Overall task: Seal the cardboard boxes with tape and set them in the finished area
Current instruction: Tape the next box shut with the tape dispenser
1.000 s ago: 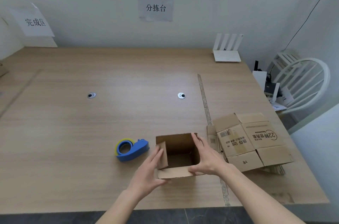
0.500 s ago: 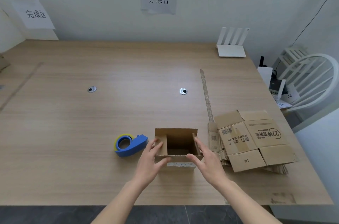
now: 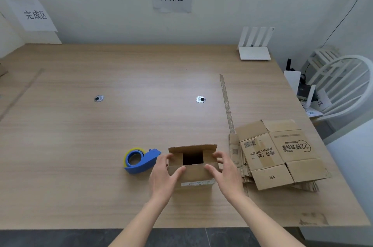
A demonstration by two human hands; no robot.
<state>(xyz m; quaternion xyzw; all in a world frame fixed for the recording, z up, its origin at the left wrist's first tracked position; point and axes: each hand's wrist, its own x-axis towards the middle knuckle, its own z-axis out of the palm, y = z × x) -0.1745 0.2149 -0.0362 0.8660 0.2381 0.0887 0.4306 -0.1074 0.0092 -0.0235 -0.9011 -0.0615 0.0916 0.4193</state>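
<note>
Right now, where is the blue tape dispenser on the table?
In the head view, the blue tape dispenser lies on the table, just left of the open cardboard box, beside the left hand.

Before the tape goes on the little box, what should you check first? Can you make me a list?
1. Top flaps shut: not ok. The cardboard box shows a dark opening in the middle.
2. Box held steady: ok. The left hand and right hand press its sides.
3. Tape dispenser close by: ok, just left of the box.
4. A hand free for the tape: not ok, both are busy.
5. Enough tape on the roll: cannot tell.
</note>
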